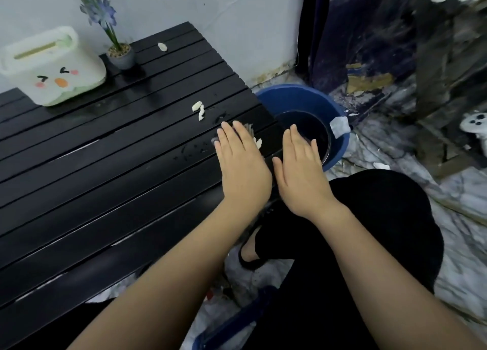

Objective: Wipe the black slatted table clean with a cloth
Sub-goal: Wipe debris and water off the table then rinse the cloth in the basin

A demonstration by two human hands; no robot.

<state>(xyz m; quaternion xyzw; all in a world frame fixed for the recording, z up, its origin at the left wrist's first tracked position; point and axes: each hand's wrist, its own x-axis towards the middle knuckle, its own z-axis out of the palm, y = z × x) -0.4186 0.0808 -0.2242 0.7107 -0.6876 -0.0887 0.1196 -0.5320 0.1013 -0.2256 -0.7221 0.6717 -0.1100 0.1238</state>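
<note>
The black slatted table (pixel 105 165) fills the left half of the head view. My left hand (pixel 242 165) lies flat near its right edge, pressing down a grey cloth (pixel 249 128) that shows only past the fingertips. White scraps (pixel 199 110) lie just beyond the hand, one more (pixel 258 142) sits by my index finger, and another (pixel 162 46) is at the far end. Water drops dot the slats left of the hand. My right hand (pixel 300 176) hovers flat and open off the table's right edge, holding nothing.
A blue basin (pixel 303 97) with a dark bowl (pixel 303 123) inside stands on the floor beyond the right hand. On the table's far left are a white tissue box (pixel 52 65) and a small potted flower (pixel 121 56). My black-clad knee (pixel 369 218) is close below.
</note>
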